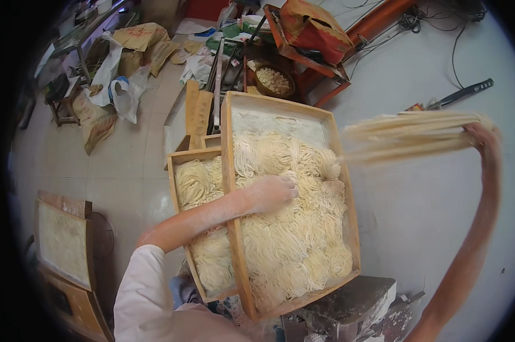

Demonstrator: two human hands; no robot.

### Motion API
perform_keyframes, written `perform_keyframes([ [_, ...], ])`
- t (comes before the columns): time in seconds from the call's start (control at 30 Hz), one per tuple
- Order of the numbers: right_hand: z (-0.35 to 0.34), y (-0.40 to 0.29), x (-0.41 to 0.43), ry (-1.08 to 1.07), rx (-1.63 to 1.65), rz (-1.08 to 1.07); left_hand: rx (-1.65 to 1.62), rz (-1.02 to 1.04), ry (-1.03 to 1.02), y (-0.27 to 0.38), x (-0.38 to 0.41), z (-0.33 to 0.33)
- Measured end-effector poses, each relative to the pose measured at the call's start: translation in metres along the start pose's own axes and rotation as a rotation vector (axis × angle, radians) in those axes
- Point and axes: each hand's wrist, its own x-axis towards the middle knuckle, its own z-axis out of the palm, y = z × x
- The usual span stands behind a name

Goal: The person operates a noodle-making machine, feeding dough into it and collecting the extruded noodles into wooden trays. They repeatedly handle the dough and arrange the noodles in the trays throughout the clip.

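A long bundle of fresh noodles (411, 136) hangs out sideways from my right hand (486, 134), blurred by motion. My right hand grips one end of the bundle, out to the right of a wooden tray (347, 231). Inside that tray lie floured noodle nests (278, 248) in rows, with a bare floured strip at the far end. My left hand (272, 194) rests on the noodles near the tray's middle, its fingers curled down. Whether those fingers grip any strands is hidden. Under the tray's left side sits a second wooden tray (175, 179), also holding noodle nests.
A metal machine (351, 295) stands under the near right corner. Beyond the trays are an orange metal frame (283, 42) and a bowl of pale pieces (274, 81). Sacks (95, 119) lie on the floor far left. Another floured tray (63, 243) leans at left.
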Motion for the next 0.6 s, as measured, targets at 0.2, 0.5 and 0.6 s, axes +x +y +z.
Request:
perform_keyframes([
  [0.2,0.123,0.028,0.054,0.078,0.032,0.182,0.026,-0.019,-0.097,0.004,0.004,0.004],
  [0.5,0.261,0.133,0.060,0.020,0.234,0.304,-0.059,0.052,-0.072,0.011,0.003,0.004],
  [0.6,0.289,0.151,0.057,0.056,0.297,0.389,-0.099,0.040,-0.049,0.009,0.002,0.007],
])
